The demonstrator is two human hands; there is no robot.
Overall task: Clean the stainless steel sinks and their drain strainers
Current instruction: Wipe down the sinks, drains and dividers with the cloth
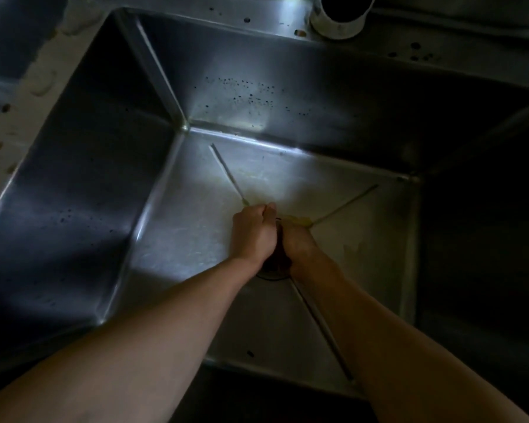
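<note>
Pretty dark in here, both hands, left hand [252, 232] and right hand [297, 241], curled together over the drain [271, 274] mid-floor of the creased stainless sink [196, 236], hiding the strainer, grip's unclear.

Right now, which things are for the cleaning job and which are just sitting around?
Part of the job:
- sink, a deep steel basin with dark specks on its walls
- drain in the sink floor, mostly hidden by the hands
- left hand and right hand, both down at the drain

Just lying about:
- white pipe on the ledge behind the sink
</note>
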